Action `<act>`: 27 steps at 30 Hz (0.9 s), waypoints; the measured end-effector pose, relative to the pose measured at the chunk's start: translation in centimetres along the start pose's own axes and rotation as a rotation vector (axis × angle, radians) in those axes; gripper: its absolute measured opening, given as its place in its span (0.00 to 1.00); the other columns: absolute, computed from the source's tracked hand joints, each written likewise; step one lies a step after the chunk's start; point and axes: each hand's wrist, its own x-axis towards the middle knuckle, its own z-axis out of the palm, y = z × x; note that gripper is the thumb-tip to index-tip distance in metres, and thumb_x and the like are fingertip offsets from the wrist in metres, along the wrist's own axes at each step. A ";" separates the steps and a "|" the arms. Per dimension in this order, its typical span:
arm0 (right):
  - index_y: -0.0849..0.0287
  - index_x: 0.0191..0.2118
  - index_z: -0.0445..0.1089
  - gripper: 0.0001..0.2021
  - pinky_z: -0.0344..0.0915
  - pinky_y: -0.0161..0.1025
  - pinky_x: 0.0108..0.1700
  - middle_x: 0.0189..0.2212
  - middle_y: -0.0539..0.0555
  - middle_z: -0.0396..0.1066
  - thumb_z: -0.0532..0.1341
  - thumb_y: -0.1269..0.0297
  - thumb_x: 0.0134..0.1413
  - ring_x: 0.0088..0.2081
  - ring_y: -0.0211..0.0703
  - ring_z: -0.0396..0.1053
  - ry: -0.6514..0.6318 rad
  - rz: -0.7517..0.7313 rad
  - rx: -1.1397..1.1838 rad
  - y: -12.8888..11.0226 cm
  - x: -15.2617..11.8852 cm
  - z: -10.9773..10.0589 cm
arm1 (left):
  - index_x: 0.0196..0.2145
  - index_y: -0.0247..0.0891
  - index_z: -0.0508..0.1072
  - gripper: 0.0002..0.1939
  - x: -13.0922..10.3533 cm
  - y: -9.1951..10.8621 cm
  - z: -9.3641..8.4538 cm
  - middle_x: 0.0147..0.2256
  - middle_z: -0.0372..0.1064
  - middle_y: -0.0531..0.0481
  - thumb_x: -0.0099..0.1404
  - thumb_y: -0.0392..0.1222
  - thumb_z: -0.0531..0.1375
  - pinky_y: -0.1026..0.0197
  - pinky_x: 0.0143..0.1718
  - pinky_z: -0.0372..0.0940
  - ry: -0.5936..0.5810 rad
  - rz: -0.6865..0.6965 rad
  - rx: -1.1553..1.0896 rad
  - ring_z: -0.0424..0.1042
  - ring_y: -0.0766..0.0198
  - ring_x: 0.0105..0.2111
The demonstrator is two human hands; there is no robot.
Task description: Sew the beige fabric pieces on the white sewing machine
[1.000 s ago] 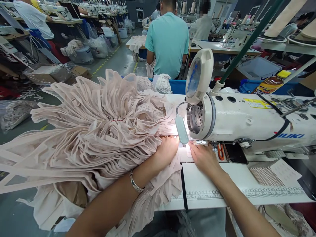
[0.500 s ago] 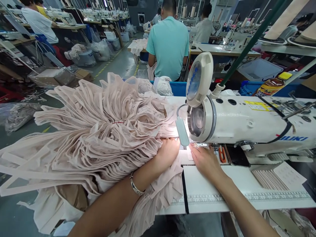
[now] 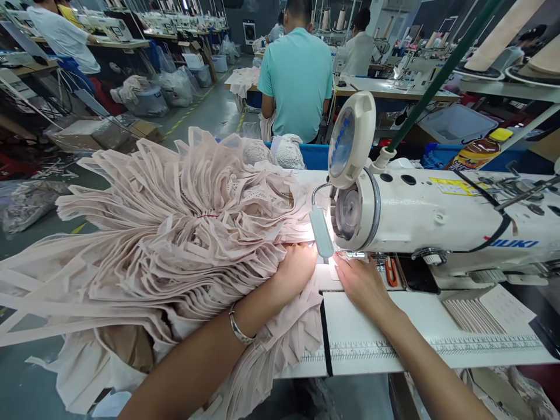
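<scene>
Next to the sewing machine's lamp, my left hand (image 3: 297,268) is closed with its fingers curled on pale pink fabric (image 3: 294,234) by the needle area. My right hand (image 3: 359,281) lies on the machine bed just right of the lamp, fingers stretched toward the needle area and touching a small pale piece (image 3: 333,273). A large bundle of pale pink garments (image 3: 175,233) with many straps spreads to the left, under and around my left forearm. The white sewing machine (image 3: 406,204) stands to the right. Its small grey lamp (image 3: 321,233) hides the needle and some fingertips.
Orange-handled snips (image 3: 391,272) and a dark phone-like slab (image 3: 417,274) lie under the machine arm. A ruler strip (image 3: 371,351) runs along the table's front edge. Striped pale strips (image 3: 472,316) lie at right. A co-worker in a turquoise shirt (image 3: 295,84) sits ahead.
The whole view has shifted slightly left. Both hands keep nearly the same place by the needle area, and the garment bundle looks unchanged.
</scene>
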 end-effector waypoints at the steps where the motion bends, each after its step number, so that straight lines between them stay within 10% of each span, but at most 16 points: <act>1: 0.57 0.65 0.65 0.24 0.59 0.52 0.51 0.48 0.63 0.75 0.43 0.66 0.71 0.49 0.57 0.70 -0.010 0.002 -0.001 0.0 0.0 -0.1 | 0.46 0.36 0.72 0.14 0.0 0.0 0.0 0.40 0.75 0.39 0.69 0.28 0.50 0.58 0.38 0.65 -0.001 -0.001 -0.001 0.76 0.53 0.39; 11: 0.60 0.64 0.64 0.25 0.60 0.49 0.48 0.31 0.59 0.72 0.41 0.66 0.72 0.43 0.55 0.71 -0.001 -0.035 -0.054 0.4 0.0 0.8 | 0.46 0.37 0.71 0.15 -0.1 0.0 -0.2 0.39 0.75 0.40 0.68 0.27 0.49 0.57 0.37 0.66 -0.006 -0.008 -0.014 0.77 0.51 0.39; 27: 0.59 0.63 0.66 0.23 0.61 0.51 0.52 0.35 0.61 0.74 0.43 0.66 0.72 0.43 0.55 0.72 -0.031 0.006 -0.005 0.0 0.2 -0.2 | 0.51 0.37 0.70 0.20 -1.7 -0.1 -1.2 0.39 0.74 0.39 0.68 0.25 0.46 0.60 0.36 0.66 0.020 -0.038 -0.052 0.77 0.54 0.39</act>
